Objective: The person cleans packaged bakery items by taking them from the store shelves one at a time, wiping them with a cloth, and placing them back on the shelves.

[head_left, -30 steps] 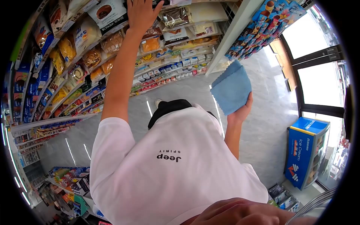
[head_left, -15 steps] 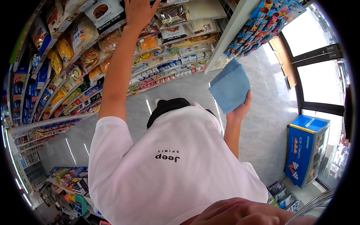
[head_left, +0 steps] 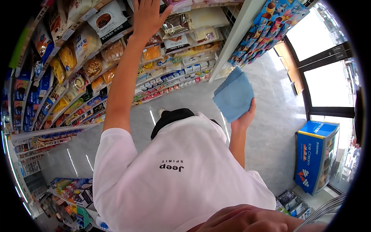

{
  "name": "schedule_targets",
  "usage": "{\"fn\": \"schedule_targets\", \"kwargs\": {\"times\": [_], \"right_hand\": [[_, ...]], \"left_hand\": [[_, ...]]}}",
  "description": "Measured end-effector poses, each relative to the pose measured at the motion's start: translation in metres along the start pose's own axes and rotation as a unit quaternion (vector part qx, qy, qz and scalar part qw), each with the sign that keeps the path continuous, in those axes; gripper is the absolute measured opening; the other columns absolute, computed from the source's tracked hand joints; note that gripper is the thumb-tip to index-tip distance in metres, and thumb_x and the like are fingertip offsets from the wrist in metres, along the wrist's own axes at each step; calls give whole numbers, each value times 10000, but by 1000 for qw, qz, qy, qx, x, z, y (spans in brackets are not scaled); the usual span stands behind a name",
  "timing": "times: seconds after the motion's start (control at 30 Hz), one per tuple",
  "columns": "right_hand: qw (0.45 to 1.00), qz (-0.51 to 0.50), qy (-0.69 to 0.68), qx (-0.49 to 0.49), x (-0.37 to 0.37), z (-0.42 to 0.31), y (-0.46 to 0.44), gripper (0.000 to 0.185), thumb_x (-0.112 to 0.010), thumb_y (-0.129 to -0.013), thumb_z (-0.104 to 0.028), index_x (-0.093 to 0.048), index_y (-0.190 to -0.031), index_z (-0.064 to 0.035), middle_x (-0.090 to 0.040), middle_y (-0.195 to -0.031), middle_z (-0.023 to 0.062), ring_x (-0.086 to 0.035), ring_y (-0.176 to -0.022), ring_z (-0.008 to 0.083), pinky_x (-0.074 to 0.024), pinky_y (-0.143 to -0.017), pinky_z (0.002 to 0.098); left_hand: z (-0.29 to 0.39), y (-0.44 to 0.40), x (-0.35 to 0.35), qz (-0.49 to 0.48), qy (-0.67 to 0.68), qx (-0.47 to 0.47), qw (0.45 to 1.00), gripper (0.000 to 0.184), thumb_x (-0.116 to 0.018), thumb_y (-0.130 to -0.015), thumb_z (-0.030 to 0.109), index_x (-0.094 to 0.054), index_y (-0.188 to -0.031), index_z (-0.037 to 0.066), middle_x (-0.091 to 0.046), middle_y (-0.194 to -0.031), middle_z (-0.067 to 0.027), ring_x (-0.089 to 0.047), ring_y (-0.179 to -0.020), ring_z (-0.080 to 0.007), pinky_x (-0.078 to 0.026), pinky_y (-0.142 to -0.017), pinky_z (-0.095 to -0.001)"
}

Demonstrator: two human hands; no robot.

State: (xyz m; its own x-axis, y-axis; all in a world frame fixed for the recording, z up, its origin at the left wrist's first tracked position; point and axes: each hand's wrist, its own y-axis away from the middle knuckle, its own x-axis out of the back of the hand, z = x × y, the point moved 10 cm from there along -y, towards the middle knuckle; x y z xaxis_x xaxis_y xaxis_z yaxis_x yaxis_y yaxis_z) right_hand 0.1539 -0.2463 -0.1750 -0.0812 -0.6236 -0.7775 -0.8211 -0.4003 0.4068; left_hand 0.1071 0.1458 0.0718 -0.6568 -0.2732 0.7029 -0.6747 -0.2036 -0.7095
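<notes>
My left hand (head_left: 147, 19) is raised at the top of the view, fingers apart, over the upper shelf of packaged bread. Close beside it on the left lies a black-and-white bread bag (head_left: 108, 21), and a brown-and-clear package (head_left: 174, 26) is on its right. Nothing shows in its grasp, though the fingertips reach the frame's top edge. On the right, my right hand (head_left: 245, 116) holds a folded blue cloth (head_left: 235, 94) with zigzag edges, fingers behind it, above the floor.
Curved shelves full of snacks (head_left: 62, 92) fill the left. A white shelf post (head_left: 235, 36) and a hanging rack of blue ice-cream packets (head_left: 266, 29) stand at upper right. Further right are glass doors (head_left: 328, 85) and a blue ice cream freezer (head_left: 311, 154).
My left hand has shifted slightly right and down from half a second ago. The cloth in my right hand has moved a little left and down.
</notes>
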Motion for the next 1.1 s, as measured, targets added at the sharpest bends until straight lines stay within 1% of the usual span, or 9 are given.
{"fn": "schedule_targets", "kwargs": {"times": [0.07,0.2,0.3,0.4,0.5,0.6,0.8,0.9,1.1], "right_hand": [[1000,4,3,4,-1,0,1,521,-404,-1043,-374,-468,-1431,-32,-505,-1464,116,-499,-1330,301,-405,-1113,453],[1000,-1,2,7,-2,-2,0,512,-404,-1044,-373,-479,-1419,-32,-508,-1460,116,-502,-1327,298,-415,-1105,453],[1000,1,1,9,-4,-4,5,508,-405,-1044,-374,-486,-1412,-33,-510,-1455,116,-506,-1322,297,-419,-1100,450],[1000,13,7,19,-1,-9,8,510,-403,-1045,-378,-485,-1412,-33,-508,-1456,115,-505,-1322,296,-419,-1101,448],[1000,11,-5,24,3,-11,8,516,-401,-1045,-381,-479,-1417,-33,-502,-1461,117,-502,-1324,301,-419,-1101,450],[1000,5,-21,23,7,-12,9,520,-405,-1044,-384,-472,-1421,-32,-497,-1464,120,-498,-1328,306,-420,-1100,454],[999,0,-28,20,7,-14,9,529,-417,-1040,-391,-458,-1433,-40,-494,-1465,119,-495,-1331,312,-420,-1100,459],[999,-3,-26,18,6,-14,7,530,-420,-1038,-395,-457,-1436,-46,-492,-1469,117,-493,-1333,315,-418,-1102,461],[1000,-8,-27,10,6,-10,6,525,-416,-1038,-397,-470,-1429,-50,-491,-1473,115,-492,-1336,312,-412,-1108,458]], "left_hand": [[16,-12,6,-8,-2,-38,999,694,-631,-959,361,-362,-1505,29,-334,-1571,-171,-271,-1476,-342,-227,-1194,-543],[22,-42,-24,-91,-18,-80,992,739,-650,-943,407,-355,-1503,25,-343,-1558,-196,-288,-1461,-356,-246,-1197,-513],[27,-59,-36,-177,-15,-65,982,803,-663,-926,458,-327,-1515,29,-364,-1543,-211,-345,-1427,-379,-305,-1174,-500],[33,-69,-44,-280,1,-53,959,886,-676,-895,530,-300,-1528,37,-411,-1509,-220,-426,-1365,-399,-375,-1127,-501],[21,-79,-59,-297,-9,-35,954,934,-708,-864,544,-294,-1531,39,-454,-1472,-225,-481,-1309,-404,-420,-1084,-505],[18,-83,-62,-254,2,-33,967,932,-749,-843,508,-310,-1517,36,-482,-1434,-239,-493,-1289,-405,-425,-1074,-504],[26,-79,-47,-221,43,-1,974,830,-758,-866,416,-353,-1474,24,-489,-1399,-240,-480,-1299,-398,-425,-1073,-495],[27,-77,-40,-245,72,39,966,817,-763,-872,372,-343,-1477,20,-489,-1382,-240,-475,-1293,-403,-426,-1067,-493],[15,-73,-40,-187,109,52,975,759,-760,-884,313,-358,-1461,28,-471,-1379,-240,-458,-1289,-406,-419,-1063,-481]]}}
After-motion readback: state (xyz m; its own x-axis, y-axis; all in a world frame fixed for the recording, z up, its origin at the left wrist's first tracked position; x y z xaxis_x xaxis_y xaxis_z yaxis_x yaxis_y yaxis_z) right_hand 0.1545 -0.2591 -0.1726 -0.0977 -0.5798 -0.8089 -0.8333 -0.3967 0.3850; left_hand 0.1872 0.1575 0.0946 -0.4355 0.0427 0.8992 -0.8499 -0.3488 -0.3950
